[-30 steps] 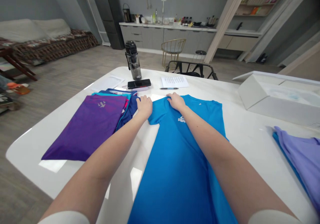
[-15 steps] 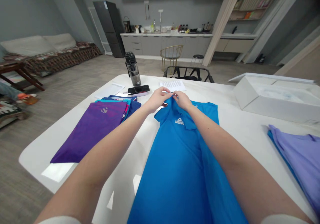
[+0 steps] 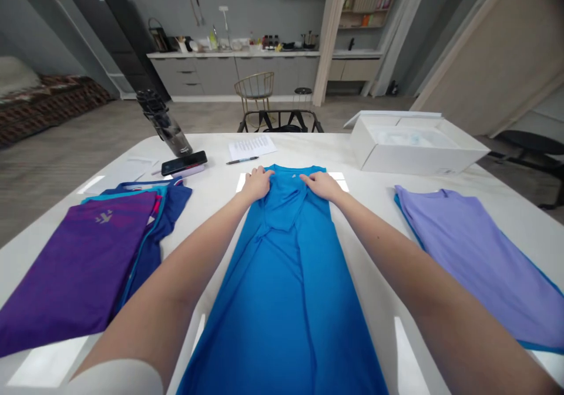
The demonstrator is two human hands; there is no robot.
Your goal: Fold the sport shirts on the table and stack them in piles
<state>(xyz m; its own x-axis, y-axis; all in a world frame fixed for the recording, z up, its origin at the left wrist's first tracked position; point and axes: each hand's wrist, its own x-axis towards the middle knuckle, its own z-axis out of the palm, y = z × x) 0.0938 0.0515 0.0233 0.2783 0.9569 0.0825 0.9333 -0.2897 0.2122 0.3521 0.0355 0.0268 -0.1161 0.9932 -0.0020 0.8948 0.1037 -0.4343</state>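
Note:
A blue T-shirt (image 3: 277,301) lies lengthwise on the white table in front of me, both its sides turned in towards the middle. A sleeve is folded over the upper part, and creases run down the body. At the shirt's upper left corner, my left hand (image 3: 259,184) is closed with the cloth between thumb and fingers. My right hand (image 3: 322,184) grips the upper right edge in the same way, its thumb pointing inward. The collar edge shows between the two hands. The white PEAK print on the chest is covered by the folded cloth.
Folded shirts with a purple one (image 3: 83,260) on top lie left; a lilac shirt (image 3: 471,248) over blue cloth lies right. Behind are a bottle (image 3: 170,127), a phone (image 3: 184,163), a pen (image 3: 242,160), printed paper (image 3: 252,146) and an open white box (image 3: 414,148).
The shirt's right side has been folded inward, covering the PEAK print. My hands have moved apart from the bunched collar to the two upper corners. The view has turned to the right.

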